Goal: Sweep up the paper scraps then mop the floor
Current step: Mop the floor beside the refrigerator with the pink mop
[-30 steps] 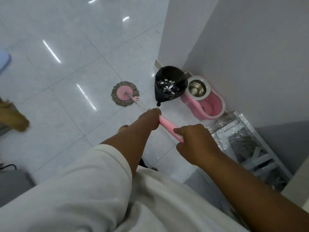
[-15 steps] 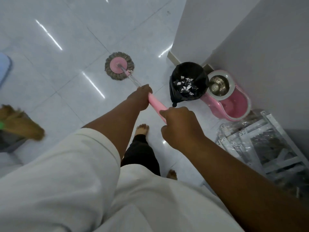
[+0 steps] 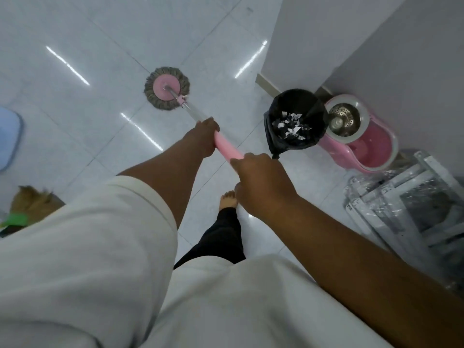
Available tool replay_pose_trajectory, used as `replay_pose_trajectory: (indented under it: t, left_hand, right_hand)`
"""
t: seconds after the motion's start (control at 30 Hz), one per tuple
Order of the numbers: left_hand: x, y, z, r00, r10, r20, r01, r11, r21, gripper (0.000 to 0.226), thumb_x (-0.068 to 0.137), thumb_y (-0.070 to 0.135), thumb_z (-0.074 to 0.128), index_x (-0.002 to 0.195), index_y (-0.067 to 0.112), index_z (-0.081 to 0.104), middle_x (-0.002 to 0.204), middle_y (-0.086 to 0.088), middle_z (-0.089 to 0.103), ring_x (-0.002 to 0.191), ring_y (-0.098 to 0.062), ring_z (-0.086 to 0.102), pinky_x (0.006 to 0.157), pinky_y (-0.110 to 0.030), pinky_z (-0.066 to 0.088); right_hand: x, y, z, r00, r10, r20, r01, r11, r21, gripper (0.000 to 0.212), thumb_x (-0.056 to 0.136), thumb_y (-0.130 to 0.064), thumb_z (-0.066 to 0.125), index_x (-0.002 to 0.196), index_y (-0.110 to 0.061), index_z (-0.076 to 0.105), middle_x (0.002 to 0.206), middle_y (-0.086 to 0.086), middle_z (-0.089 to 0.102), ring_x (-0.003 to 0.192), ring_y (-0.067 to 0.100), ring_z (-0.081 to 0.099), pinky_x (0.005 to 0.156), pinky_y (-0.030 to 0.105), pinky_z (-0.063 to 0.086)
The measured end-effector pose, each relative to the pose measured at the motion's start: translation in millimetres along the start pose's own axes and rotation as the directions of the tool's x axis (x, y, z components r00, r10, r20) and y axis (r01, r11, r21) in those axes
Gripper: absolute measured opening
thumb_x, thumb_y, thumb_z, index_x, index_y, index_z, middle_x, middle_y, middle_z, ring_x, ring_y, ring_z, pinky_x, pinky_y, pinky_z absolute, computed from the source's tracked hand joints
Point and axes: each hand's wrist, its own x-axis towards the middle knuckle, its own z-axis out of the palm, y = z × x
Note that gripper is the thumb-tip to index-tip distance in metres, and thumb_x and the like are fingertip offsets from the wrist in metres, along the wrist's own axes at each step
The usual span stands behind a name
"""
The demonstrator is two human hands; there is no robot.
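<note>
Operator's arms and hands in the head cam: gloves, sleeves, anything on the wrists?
No gloves: left hand and right hand are bare, no watch, ring or band visible. Loose white short sleeve on the left arm, ending above the elbow. Right arm bare up to the frame edge.

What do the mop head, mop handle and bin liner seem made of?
The mop head: grey stringy fringe, likely cotton or microfibre yarn, round a smooth pink plastic-looking disc. The mop handle: glossy pink sleeve, probably plastic, with a shiny, apparently metal shaft below it. The bin liner: thin black plastic film, crinkled, faintly glossy.
</note>
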Motion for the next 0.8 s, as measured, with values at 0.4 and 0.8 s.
replay_pose_trajectory:
  t: [0.4,0.8]
  left_hand:
    - [-155.1,104.3,110.3,0.980,0.179,0.090,-0.175,0.983,-0.052,0.036,0.089,0.009,0.060,0.125,0.013,0.053,0.126,-0.010,0.058,0.108,-0.028,0.060,0.096,-0.041,0.049]
    - [-242.7,145.6,179.2,0.944,0.182,0.276,-0.192,0.981,0.008,0.039,0.099,0.010,0.050,0.137,0.006,0.048,0.138,-0.020,0.052,0.124,-0.037,0.053,0.108,-0.047,0.043]
  right_hand:
    - [-222.3,17.1,39.1,0.970,0.242,0.024,-0.243,0.962,0.129,0.044,0.087,-0.014,0.061,0.131,-0.020,0.058,0.103,0.006,0.064,0.077,0.022,0.059,0.071,0.029,0.053]
    - [-364.3,7.0,88.2,0.985,0.171,0.029,-0.169,0.983,-0.072,0.056,0.079,-0.020,0.067,0.129,-0.018,0.044,0.102,0.003,0.050,0.071,0.019,0.046,0.059,0.030,0.045]
